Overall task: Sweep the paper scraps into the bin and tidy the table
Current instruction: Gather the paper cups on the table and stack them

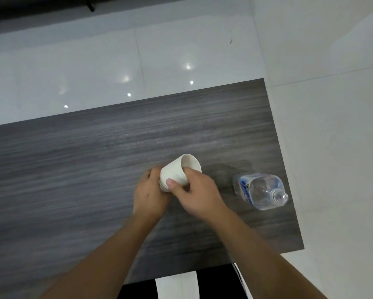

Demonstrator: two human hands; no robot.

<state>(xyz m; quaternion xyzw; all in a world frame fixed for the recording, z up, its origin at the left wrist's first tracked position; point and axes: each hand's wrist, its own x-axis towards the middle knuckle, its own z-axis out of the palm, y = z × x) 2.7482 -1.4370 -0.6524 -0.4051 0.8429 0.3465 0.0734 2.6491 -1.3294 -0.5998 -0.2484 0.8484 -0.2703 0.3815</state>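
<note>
While both hands work at frame centre, grey wood-grain table (94,158) fills middle band, glossy white floor (84,67) above it. Clear plastic bottle (259,190) at right of frame, near table's right edge, uncapped, blue label, seems empty. White paper cups (177,171), nested stack, tilted, mouth toward upper right; inside of top cup looks empty. Left hand (150,197) grips stack's base; right hand (195,190) wraps side, thumb on wall. Paper scraps, bin: not visible.

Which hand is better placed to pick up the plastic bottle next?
Probably the right hand: the bottle stands on its side of the table. The left hand, also gripping the cup stack, is farther away.
</note>
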